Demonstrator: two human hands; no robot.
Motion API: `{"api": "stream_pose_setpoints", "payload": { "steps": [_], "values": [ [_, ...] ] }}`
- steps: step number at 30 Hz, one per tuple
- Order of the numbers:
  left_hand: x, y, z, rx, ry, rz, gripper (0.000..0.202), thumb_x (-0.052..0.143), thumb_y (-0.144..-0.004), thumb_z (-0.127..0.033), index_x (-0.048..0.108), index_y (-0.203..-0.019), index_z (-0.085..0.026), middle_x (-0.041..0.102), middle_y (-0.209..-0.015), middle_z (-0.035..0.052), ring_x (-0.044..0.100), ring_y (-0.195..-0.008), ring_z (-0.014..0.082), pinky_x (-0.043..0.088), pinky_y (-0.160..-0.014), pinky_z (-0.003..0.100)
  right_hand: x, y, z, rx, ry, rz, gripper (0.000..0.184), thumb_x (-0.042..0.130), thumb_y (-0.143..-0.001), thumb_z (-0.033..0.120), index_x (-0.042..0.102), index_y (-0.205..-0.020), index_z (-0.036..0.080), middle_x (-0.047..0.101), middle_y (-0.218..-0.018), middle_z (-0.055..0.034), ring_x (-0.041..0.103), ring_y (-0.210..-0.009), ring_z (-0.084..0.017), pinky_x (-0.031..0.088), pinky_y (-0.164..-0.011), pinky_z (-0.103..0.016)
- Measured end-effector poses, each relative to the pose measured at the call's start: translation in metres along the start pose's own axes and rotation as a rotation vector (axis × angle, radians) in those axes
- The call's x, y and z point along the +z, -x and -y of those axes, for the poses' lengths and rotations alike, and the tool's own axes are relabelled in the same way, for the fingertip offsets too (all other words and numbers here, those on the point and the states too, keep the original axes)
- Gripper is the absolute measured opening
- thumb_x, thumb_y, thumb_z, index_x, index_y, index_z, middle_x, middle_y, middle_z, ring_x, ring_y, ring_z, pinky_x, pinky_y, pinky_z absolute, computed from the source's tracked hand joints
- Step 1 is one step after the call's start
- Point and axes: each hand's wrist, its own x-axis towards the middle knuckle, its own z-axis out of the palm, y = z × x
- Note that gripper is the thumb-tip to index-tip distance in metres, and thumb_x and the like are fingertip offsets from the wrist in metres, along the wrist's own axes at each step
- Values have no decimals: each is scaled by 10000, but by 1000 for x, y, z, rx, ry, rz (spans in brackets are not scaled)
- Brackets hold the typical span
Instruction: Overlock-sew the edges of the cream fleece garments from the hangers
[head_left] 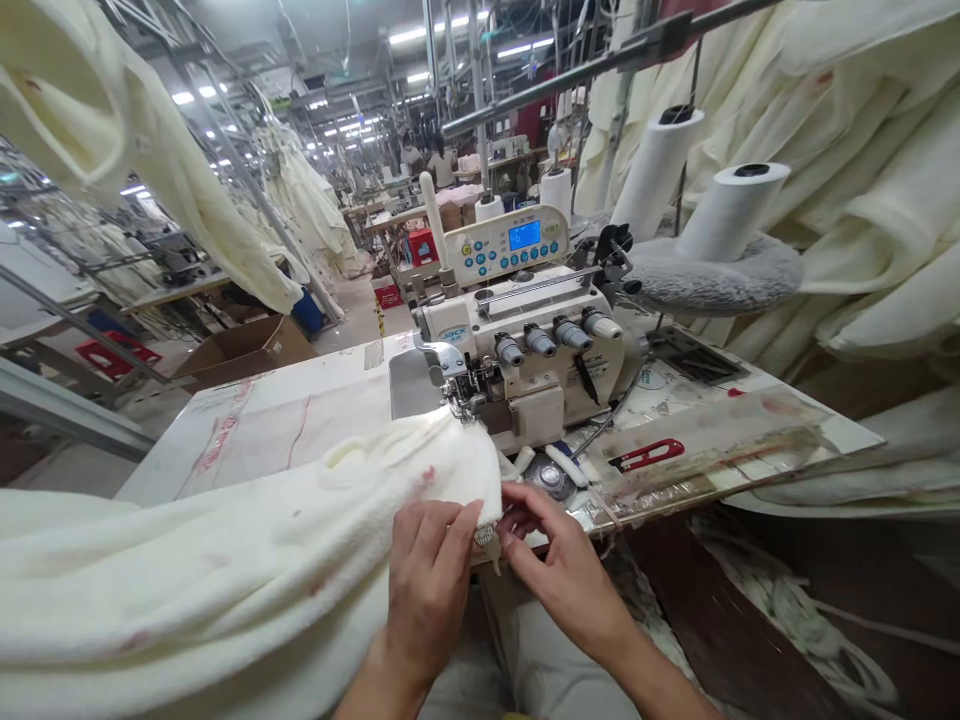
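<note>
A thick cream fleece fabric (225,570) lies across the sewing table (300,410) and runs up under the presser foot (461,400) of a cream overlock sewing machine (525,360). My left hand (427,590) pinches the near edge of the fabric at its corner, fingers closed on it. My right hand (559,570) meets it from the right, fingertips pinching the same fabric corner beside a small trim piece. Both hands are a short way in front of the machine's needle area.
The machine's control panel (504,243) with a blue screen stands behind it. Two white thread cones (731,210) sit at the right. Red-handled scissors (646,455) lie on the table's right side. Cream garments (862,180) hang at right and left. A cardboard box (244,348) stands beyond.
</note>
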Motion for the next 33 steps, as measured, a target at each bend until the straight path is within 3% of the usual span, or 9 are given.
{"api": "stream_pose_setpoints", "payload": {
  "steps": [2,4,6,9,12,16,19,26,33],
  "values": [
    [0,2,-1,38,-22,6,313,460,-845,-37,512,-1136,-141,595,-867,85,519,-831,178,419,-765,331,-2,-1,-2,-186,192,-167,404,519,-823,130,477,-1214,223,554,-1037,-78,561,-858,-180,494,-747,-312],
    [-2,3,-4,74,-45,10,315,446,-843,-24,509,-1137,-116,592,-868,95,508,-840,187,411,-774,339,-5,-6,-4,-415,373,-250,442,520,-826,89,462,-1240,232,511,-1124,-105,531,-985,-210,467,-838,-364],
    [-5,2,-8,111,-57,13,315,434,-840,-19,514,-1131,-109,595,-878,96,505,-848,192,401,-796,348,-7,-15,-3,-603,461,-254,384,505,-813,36,534,-1143,229,519,-1091,-99,521,-1006,-217,464,-840,-373],
    [-10,-8,-10,103,2,-3,270,437,-841,-41,529,-1073,-143,587,-881,75,506,-849,182,387,-824,345,-8,-25,-1,-732,444,-254,253,499,-778,7,577,-921,202,550,-928,-64,534,-917,-202,478,-783,-362],
    [-11,-31,4,-124,54,12,165,437,-868,-141,529,-1000,-179,563,-927,76,498,-909,195,387,-826,354,-7,-26,-2,-723,416,-230,250,466,-731,-6,557,-865,184,545,-865,-56,527,-884,-204,474,-765,-376],
    [1,-63,40,-395,-71,231,194,426,-881,-269,521,-1033,-196,550,-1126,99,470,-1062,260,356,-882,434,-7,-18,-8,-708,440,-213,292,426,-689,-21,556,-865,173,544,-855,-62,530,-895,-214,468,-764,-381],
    [13,-72,57,-417,-66,343,183,399,-881,-282,510,-998,-196,557,-1145,88,467,-1084,261,330,-916,446,-10,-16,-9,-710,477,-221,266,423,-731,-15,568,-858,169,554,-839,-58,532,-892,-206,468,-757,-367],
    [25,-81,74,-426,-102,364,152,400,-853,-258,517,-928,-195,569,-1076,76,474,-1028,244,343,-902,426,-11,-34,-9,-767,489,-307,195,512,-798,24,612,-886,166,583,-789,-56,527,-861,-207,465,-726,-365],
    [38,-100,103,-437,-189,361,190,437,-836,-303,547,-942,-191,571,-1075,98,490,-1040,275,384,-888,429,-11,-58,-7,-745,510,-306,115,550,-859,116,645,-912,153,604,-789,-65,515,-863,-200,435,-748,-344]
  ]
}}
